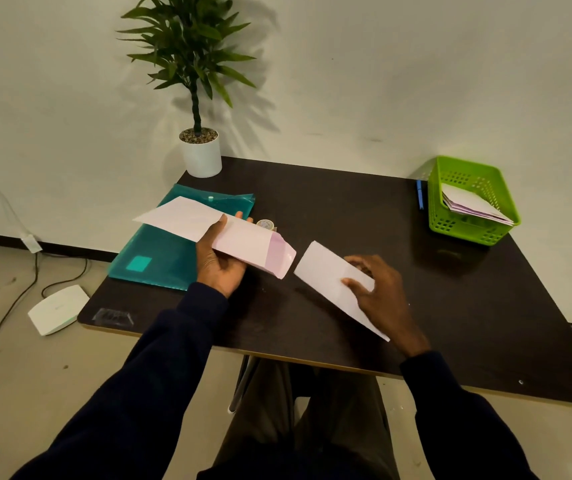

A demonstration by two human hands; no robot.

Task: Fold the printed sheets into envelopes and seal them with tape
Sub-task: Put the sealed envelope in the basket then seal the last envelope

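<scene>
My left hand (220,261) grips a long white envelope (239,237) with a pink flap end, held above the dark table (312,209), thumb on top and fingers underneath. My right hand (378,289) holds a folded white sheet (326,268) that lies slanted on the table, thumb and fingers curled at its near end. A small roll of tape (265,224) sits on the table just behind the envelope, partly hidden by it.
A teal plastic folder (159,258) lies at the table's left. A green basket (468,199) holding several folded papers stands at the back right, a blue pen (420,194) beside it. A potted plant (201,152) is at the back left corner.
</scene>
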